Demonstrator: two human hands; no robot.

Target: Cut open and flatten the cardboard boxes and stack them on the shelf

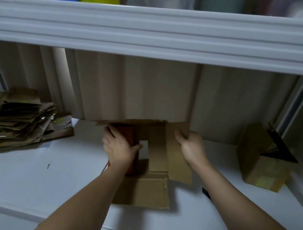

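Dim, bluish indoor light, soft focus throughout, wide-angle bending at edges, soft shadows under cardboard

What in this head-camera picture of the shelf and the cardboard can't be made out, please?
- Head view: the far edge of the cut-open box is hidden behind the left hand and right hand.
- The pile of flattened cardboard is cut off by the left edge and blurred; sheets can't be counted.
- The dark object on the shelf is mostly hidden by the right forearm.
- The upper-shelf items are cropped at the top.
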